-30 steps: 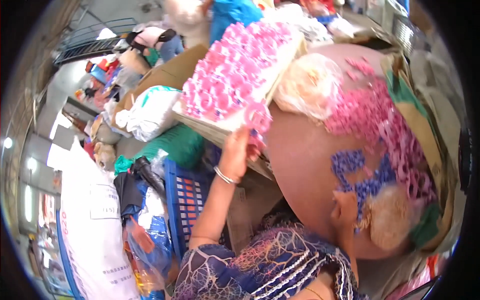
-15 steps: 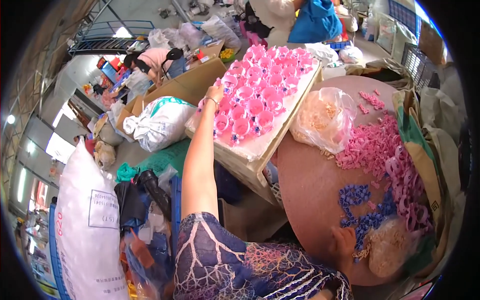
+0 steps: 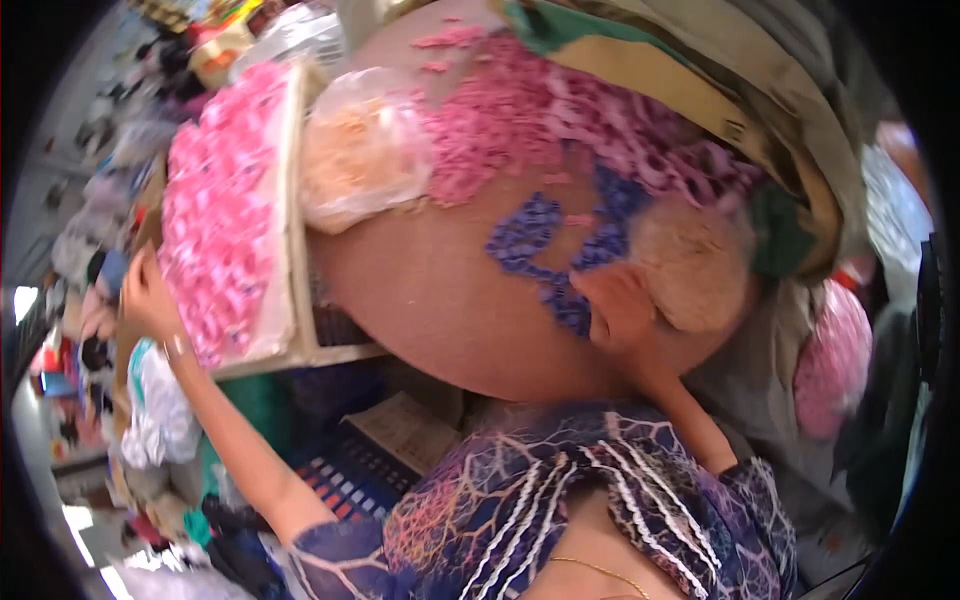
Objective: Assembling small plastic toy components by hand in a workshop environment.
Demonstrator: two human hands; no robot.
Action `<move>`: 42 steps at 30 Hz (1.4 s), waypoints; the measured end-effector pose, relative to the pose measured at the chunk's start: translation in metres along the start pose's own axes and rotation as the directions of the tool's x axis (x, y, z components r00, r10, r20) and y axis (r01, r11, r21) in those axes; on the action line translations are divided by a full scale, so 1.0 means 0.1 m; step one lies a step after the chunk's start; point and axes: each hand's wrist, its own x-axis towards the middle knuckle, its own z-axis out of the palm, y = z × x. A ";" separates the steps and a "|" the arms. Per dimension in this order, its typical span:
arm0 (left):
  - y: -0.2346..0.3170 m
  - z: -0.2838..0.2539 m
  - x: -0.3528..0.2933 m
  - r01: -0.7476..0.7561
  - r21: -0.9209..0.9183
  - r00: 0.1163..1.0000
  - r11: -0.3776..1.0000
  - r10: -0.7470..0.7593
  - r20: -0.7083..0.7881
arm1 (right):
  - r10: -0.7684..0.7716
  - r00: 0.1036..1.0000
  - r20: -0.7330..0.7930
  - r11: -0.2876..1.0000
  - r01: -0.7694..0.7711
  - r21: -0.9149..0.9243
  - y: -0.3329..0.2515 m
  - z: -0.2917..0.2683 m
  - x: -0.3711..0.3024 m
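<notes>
My left hand [image 3: 150,297] is at the left edge of a white board [image 3: 277,290] covered with pink ring-shaped plastic parts [image 3: 222,215]. Motion blur smears its fingers, so whether they hold a part is unclear. My right hand [image 3: 618,308] is over the round brown table [image 3: 420,290], at the edge of a pile of small blue plastic pieces [image 3: 522,232]. Its fingers are curled and drawn together. Anything between them is too blurred to make out. Right beside this hand sits a clear bag of beige pieces [image 3: 692,262].
Another clear bag of beige bits [image 3: 350,160] stands between board and table. Small pink pieces [image 3: 490,120] and linked pink-purple rings [image 3: 640,130] heap at the far side. Sacking [image 3: 690,85] borders the table. A white sack [image 3: 158,410] lies left, a blue crate [image 3: 365,470] below.
My view has swung right and down toward the table. My left hand has shifted from among the pink parts to the board's left edge. My right hand stays by the blue pieces.
</notes>
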 end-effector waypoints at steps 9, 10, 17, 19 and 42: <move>3.10 -0.76 -2.36 0.199 -0.769 0.880 0.607 0.234 0.412 | 0.391 0.879 -0.274 0.798 -0.472 -0.375 0.85 -0.31 0.25; 3.24 -0.77 -2.47 0.211 -0.776 0.888 0.594 0.215 0.407 | 0.387 0.881 -0.271 0.795 -0.468 -0.385 0.97 -0.30 0.29; 3.51 -0.60 -2.62 0.065 -0.791 0.887 0.608 0.329 0.325 | 0.328 0.929 -0.170 0.642 -0.351 -0.682 1.53 -0.09 0.36; 3.50 -0.59 -2.62 0.103 -0.797 0.895 0.596 0.294 0.336 | 0.526 0.846 -0.092 0.639 -0.464 -0.613 1.57 -0.09 0.44; 3.54 -0.49 -2.76 0.419 -0.514 0.874 0.748 -0.179 0.452 | 0.131 0.928 0.349 0.665 -0.344 0.663 -0.57 0.44 0.19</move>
